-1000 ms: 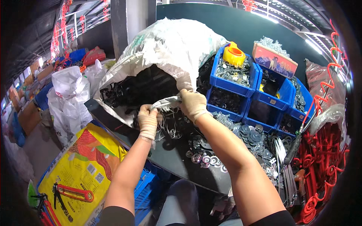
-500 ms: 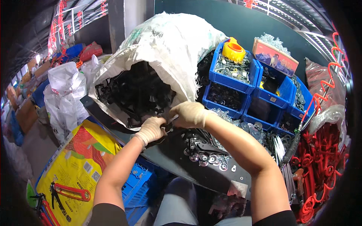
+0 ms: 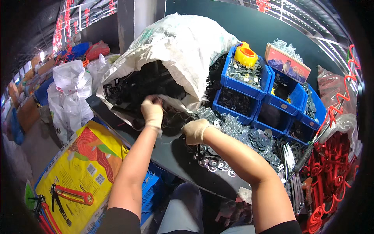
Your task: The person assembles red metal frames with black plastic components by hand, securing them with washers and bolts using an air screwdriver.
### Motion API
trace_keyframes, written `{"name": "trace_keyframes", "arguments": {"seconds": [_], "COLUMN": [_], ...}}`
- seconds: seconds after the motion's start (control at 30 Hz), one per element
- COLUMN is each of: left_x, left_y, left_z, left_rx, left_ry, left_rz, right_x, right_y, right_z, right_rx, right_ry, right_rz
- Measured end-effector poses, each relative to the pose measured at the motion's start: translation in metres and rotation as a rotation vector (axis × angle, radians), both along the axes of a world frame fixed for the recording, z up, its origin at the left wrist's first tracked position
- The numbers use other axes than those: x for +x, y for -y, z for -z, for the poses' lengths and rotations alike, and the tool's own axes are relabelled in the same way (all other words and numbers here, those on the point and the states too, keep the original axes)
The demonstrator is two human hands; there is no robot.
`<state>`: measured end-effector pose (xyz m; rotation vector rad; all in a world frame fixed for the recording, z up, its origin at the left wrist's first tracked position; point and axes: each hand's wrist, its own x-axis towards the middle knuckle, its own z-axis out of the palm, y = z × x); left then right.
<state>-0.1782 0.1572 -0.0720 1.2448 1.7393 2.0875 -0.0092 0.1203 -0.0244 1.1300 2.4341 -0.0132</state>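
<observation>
A large white woven sack (image 3: pixel 183 39) lies on its side on the dark bench, its mouth toward me, full of black parts (image 3: pixel 132 89). My left hand (image 3: pixel 152 113), in a pale glove, is at the lower lip of the mouth. Its fingers are closed on the sack's frayed edge, with the black parts just behind. To the right, my gloved right hand (image 3: pixel 194 132) is low over the bench beside small metal parts. Its fingers are curled and mostly hidden, so what they hold cannot be seen. Round metal discs (image 3: pixel 212 165) lie just below it.
Stacked blue bins (image 3: pixel 243 91) of small parts stand at the right, a yellow tape dispenser (image 3: pixel 245 55) on top. Springs and washers (image 3: pixel 257 138) are heaped before them. Red caulking-gun frames (image 3: pixel 331 171) pile at far right; another (image 3: pixel 74 195) lies on a yellow sack (image 3: pixel 58 171).
My left hand has moved up and inward at the sack's mouth, pulling its lower lip up. My right hand has come away from the sack and down to the metal parts.
</observation>
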Motion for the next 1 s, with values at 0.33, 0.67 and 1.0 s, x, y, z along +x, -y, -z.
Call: {"name": "trace_keyframes", "arguments": {"seconds": [0.33,0.67,1.0], "left_x": [0.001,-0.007,0.005], "left_y": [0.009,0.081,0.049], "left_z": [0.014,0.046,0.006], "left_rx": [0.233,-0.237,-0.499], "left_ry": [0.158,-1.014,-0.928], "left_rz": [0.223,0.397,0.298], "right_x": [-0.011,-0.027,0.012], "right_y": [0.027,-0.068,-0.069], "right_z": [-0.044,0.025,0.001], "right_rx": [0.282,0.639,0.223], "right_ry": [-0.890,-0.498,-0.202], "right_rz": [0.026,0.163,0.008]}}
